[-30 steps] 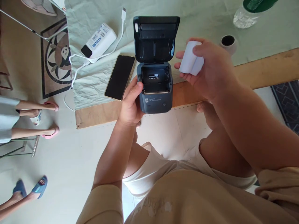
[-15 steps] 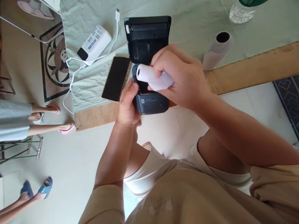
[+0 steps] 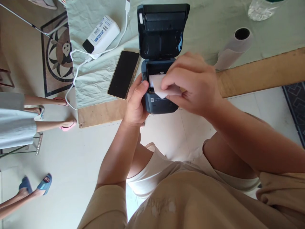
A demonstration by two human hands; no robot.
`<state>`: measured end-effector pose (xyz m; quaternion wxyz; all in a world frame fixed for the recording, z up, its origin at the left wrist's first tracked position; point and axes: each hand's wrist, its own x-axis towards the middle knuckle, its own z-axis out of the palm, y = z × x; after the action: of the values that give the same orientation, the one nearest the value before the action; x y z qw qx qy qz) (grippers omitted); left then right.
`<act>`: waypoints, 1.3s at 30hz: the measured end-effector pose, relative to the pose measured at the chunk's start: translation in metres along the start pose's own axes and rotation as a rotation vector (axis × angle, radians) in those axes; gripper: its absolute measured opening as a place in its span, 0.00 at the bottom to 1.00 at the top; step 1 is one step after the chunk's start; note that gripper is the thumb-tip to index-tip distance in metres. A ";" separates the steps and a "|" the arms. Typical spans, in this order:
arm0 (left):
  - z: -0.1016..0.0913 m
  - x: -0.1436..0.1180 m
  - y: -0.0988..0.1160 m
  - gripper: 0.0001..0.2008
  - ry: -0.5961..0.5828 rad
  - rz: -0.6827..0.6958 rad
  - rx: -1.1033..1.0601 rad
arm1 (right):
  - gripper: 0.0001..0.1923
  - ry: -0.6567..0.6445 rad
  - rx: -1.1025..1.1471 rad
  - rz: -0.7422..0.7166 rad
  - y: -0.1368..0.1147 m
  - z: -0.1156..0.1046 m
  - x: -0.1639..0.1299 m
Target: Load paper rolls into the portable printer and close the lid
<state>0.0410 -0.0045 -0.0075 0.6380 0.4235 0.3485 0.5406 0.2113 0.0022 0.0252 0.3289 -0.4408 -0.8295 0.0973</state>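
A small dark portable printer (image 3: 162, 106) with its lid (image 3: 163, 31) swung up is gripped along its left side by my left hand (image 3: 135, 103), thumb on the rim. Inside its compartment lies a white paper roll (image 3: 152, 81), partly covered by the loose sheet and my fingers. My right hand (image 3: 193, 82) pinches the roll's loose paper end (image 3: 160, 86), which hangs over the printer's front edge. A phone (image 3: 124, 74) with a dark screen lies just left of the printer.
On the green cloth (image 3: 202, 28) are a white power bank (image 3: 102, 36) with a white cable (image 3: 105, 51), another paper roll (image 3: 234, 47) and a clear container (image 3: 264, 11). The wooden table edge (image 3: 252, 73) runs in front. Other people's legs (image 3: 52, 125) show at left.
The paper roll has gone down into the printer's compartment. My right hand now holds its loose end instead of the roll. The view has shifted slightly.
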 end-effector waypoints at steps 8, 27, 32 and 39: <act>-0.001 -0.003 0.000 0.20 0.023 -0.008 0.159 | 0.11 0.113 0.233 -0.140 0.016 -0.004 -0.011; -0.012 0.002 -0.005 0.36 -0.036 -0.014 0.160 | 0.12 0.036 0.506 0.202 0.029 -0.007 -0.002; -0.013 0.005 -0.012 0.30 -0.105 0.084 0.089 | 0.35 -0.147 0.794 0.258 0.033 0.006 -0.005; -0.007 -0.001 -0.005 0.18 -0.094 0.022 0.094 | 0.38 -0.121 0.902 0.086 0.038 0.019 -0.007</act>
<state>0.0367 -0.0049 -0.0147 0.6269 0.4818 0.3386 0.5101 0.2275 0.0216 -0.0091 0.4346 -0.2811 -0.7027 0.4881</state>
